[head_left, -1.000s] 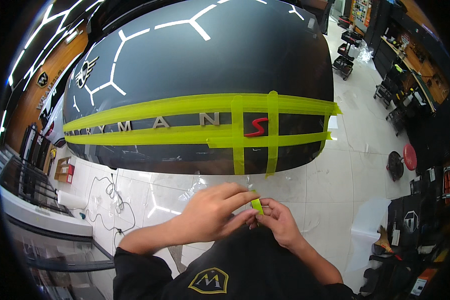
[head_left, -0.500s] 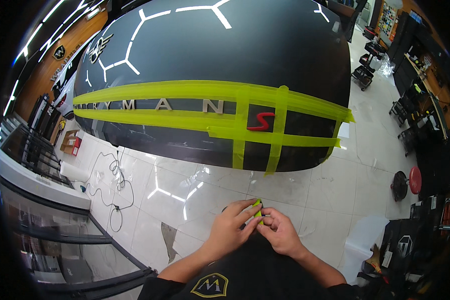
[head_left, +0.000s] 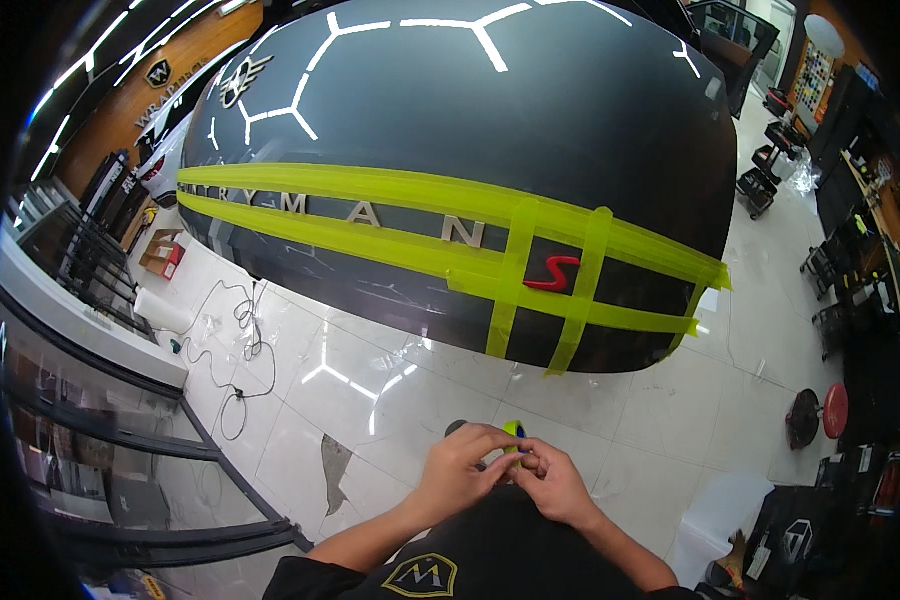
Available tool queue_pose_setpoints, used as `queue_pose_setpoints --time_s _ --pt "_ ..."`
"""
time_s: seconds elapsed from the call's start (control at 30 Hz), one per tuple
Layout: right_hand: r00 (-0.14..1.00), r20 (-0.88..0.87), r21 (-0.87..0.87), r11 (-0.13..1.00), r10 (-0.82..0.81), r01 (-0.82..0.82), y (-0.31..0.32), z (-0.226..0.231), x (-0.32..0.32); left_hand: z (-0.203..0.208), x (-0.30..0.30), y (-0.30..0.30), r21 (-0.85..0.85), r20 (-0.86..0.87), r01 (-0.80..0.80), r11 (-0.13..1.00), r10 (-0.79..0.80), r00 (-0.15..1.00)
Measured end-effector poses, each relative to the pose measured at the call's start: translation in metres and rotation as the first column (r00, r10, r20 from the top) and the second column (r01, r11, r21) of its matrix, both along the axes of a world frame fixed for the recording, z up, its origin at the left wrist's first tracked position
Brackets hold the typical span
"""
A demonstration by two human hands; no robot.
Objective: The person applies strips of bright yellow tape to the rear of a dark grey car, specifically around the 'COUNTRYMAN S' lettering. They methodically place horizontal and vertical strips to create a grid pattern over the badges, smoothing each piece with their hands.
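Observation:
A small roll of yellow-green masking tape (head_left: 514, 430), with a bit of blue at its core, sits between my two hands in front of my body. My left hand (head_left: 462, 462) is closed, its fingers bent over the near side of the roll. Against it from the other side, my right hand (head_left: 555, 484) pinches at the roll, fingertips meeting those of the left. The fingers hide the lower part of the roll. Beyond my hands, strips of the same tape (head_left: 360, 248) frame raised silver letters (head_left: 363, 215) and a red emblem (head_left: 552, 273) on a dark grey car panel (head_left: 530, 120).
A coiled dark cable (head_left: 240, 345) lies on the white tiled floor, near a red and white box (head_left: 163, 254). Black-framed glass (head_left: 140, 460) stands at the left. On the right are a round red-topped stool (head_left: 835, 411), wheeled carts (head_left: 762, 180) and white sheeting (head_left: 715, 520).
My view has shifted, so the car sits further right and tilts more. The tape roll has turned, showing its blue core, and my fingertips have drawn closer together.

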State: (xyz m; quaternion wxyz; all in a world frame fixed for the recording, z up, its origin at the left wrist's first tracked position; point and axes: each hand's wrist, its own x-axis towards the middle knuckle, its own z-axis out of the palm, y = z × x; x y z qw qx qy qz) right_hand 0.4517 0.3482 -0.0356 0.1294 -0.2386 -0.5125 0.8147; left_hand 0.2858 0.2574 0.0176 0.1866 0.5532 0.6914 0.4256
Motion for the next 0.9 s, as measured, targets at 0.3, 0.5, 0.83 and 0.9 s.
queue_pose_setpoints --time_s 0.3,0.5,0.83,0.9 --pt "0.999 -0.033 -0.042 0.999 0.025 -0.026 -0.002 -0.002 0.017 -0.017 0.005 0.000 -0.063 -0.105 0.037 0.997 -0.044 0.993" --pt "1.000 -0.012 0.003 1.000 -0.027 0.027 0.006 -0.008 0.021 -0.023 0.018 0.016 0.125 -0.221 0.044 0.991 -0.015 0.975" --pt "0.991 0.133 0.140 0.990 -0.020 0.001 0.013 0.012 0.031 -0.050 0.014 0.027 0.105 -0.106 -0.002 0.994 0.013 0.994" --pt "0.994 0.098 0.131 0.991 -0.042 0.029 0.011 0.012 0.031 -0.046 0.013 0.025 0.080 -0.028 -0.005 0.997 0.008 1.000"
